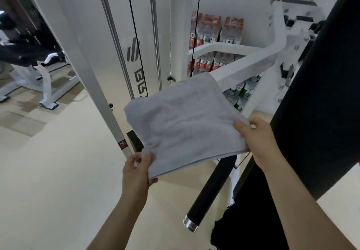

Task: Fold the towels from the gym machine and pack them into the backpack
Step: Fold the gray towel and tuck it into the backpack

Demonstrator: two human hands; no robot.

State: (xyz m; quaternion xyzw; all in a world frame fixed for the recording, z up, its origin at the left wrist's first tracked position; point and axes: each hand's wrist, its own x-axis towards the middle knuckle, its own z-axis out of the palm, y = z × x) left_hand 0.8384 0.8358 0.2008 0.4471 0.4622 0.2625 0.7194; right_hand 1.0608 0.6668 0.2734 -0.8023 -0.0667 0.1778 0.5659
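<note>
The towel (183, 121), pale grey and already folded to a rough square, is held up in the air between both hands, in front of the white gym machine (109, 58). Its near left corner is pinched by the left hand (136, 168), thumb on top and fingers curled beneath. Its right edge is gripped by the right hand (259, 138), thumb laid over the cloth. Just below the towel a black padded roller (212, 189) with a silver end cap is seen, slanting down toward the viewer, and a large black pad (319, 101) rises at the right. Behind the machine's frame, shrink-wrapped packs of water bottles (214, 29) are stacked against the wall. A black bench (25, 54) stands far left.
</note>
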